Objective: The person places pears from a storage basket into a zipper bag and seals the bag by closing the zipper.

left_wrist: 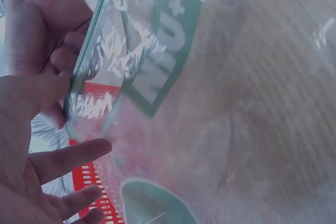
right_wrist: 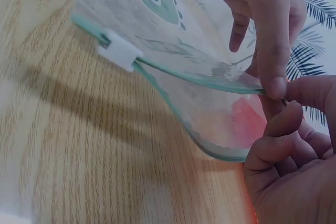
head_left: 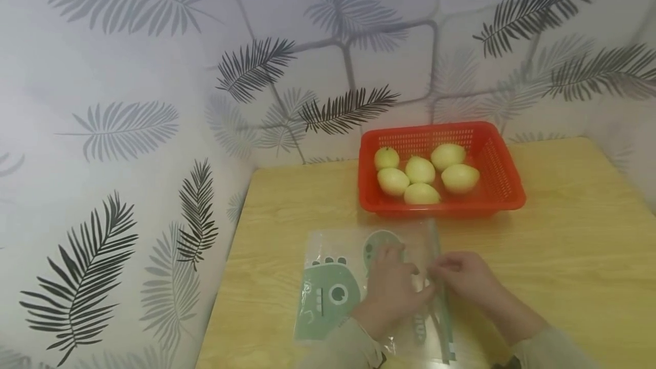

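I see two bare human hands: the left hand and the right hand, each coming out of plain, pale cream fabric. Behind the left one, the long left sleeve ends in a soft cuff at the wrist, where a small dark strap-like piece shows. Behind the right one comes the matching right sleeve, with another dark piece, partly cut off, by its cuff.
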Available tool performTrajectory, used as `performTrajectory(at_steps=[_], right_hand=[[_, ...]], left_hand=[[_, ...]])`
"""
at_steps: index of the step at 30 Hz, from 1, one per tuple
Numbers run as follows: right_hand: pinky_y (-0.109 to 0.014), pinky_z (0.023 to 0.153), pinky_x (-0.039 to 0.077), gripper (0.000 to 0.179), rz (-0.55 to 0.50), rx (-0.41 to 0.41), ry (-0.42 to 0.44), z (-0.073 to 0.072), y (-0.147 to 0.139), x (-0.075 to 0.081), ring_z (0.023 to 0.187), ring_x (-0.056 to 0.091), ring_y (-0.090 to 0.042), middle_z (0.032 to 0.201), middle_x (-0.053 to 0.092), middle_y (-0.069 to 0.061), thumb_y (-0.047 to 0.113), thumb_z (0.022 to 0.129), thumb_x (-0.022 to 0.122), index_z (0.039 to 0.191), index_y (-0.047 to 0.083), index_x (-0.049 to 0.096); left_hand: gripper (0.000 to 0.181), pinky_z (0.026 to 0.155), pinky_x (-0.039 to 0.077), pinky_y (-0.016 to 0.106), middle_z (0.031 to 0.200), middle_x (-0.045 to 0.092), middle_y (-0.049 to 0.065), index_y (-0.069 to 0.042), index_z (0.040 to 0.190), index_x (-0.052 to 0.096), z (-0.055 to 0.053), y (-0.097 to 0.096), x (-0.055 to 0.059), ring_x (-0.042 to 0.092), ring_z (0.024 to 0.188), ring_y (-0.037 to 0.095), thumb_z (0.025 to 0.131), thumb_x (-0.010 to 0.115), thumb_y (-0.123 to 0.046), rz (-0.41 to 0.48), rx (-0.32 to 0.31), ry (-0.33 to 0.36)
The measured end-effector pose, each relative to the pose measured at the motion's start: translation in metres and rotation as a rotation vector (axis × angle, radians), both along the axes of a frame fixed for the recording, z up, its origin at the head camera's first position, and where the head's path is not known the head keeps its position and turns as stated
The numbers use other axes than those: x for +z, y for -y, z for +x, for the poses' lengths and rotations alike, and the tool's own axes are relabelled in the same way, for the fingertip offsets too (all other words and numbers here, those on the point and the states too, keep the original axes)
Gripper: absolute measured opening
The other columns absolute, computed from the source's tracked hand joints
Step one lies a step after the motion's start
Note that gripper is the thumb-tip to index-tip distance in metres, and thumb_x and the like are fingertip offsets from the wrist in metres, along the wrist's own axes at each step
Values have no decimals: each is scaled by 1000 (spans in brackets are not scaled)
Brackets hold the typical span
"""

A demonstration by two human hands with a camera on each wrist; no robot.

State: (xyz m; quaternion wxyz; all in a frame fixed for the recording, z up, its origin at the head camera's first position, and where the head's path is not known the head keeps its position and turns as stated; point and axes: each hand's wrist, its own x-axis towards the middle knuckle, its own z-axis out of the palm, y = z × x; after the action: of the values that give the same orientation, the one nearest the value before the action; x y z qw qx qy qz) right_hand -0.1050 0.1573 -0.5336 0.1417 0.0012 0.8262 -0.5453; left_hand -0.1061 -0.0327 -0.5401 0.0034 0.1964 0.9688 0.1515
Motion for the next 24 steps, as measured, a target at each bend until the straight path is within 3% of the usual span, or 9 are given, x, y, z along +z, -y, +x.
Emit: performTrajectory(at_steps=[6, 10, 17, 20, 24], right_hand=[[-32, 84, 54, 31, 9, 2, 23, 1, 5, -5, 103, 68, -20, 110, 77, -11, 30, 96, 73, 110, 2, 76], [-34, 84, 54, 31, 3, 15, -7, 0, 9, -7, 105, 68, -23, 113, 76, -14, 29, 97, 72, 110, 1, 77], [-35, 86, 56, 28, 15, 21, -51, 0, 12, -10, 110, 69, -28, 119, 75, -15, 27, 98, 70, 113, 5, 77], [-36, 82, 59, 24, 21, 28, -88, 1, 10, -13, 102, 72, -27, 116, 75, -15, 22, 97, 71, 113, 5, 76], [-32, 69, 58, 31, 105, -41, -97, 5, 7, -19, 88, 72, -24, 106, 74, -15, 22, 93, 75, 116, 2, 70]], left_hand=[[44, 110, 43, 47, 146, 57, 2, -23, 94, 83, 3, -4, -2, 44, 138, 24, 91, 60, -60, 21, 32, -24], [32, 109, 44, 45, 145, 58, 0, -23, 90, 82, 1, -5, -6, 47, 136, 23, 89, 64, -50, 41, 46, -69], [25, 109, 46, 45, 141, 62, -3, -24, 81, 79, 0, -6, -2, 52, 133, 21, 89, 65, -42, 119, 161, -19], [22, 108, 47, 43, 131, 65, -3, -21, 74, 77, -1, -4, 2, 57, 126, 20, 87, 68, -36, 126, 193, -61], [21, 104, 49, 40, 123, 66, -3, -18, 69, 74, -1, -2, 5, 58, 118, 19, 84, 73, -33, 134, 225, -107]])
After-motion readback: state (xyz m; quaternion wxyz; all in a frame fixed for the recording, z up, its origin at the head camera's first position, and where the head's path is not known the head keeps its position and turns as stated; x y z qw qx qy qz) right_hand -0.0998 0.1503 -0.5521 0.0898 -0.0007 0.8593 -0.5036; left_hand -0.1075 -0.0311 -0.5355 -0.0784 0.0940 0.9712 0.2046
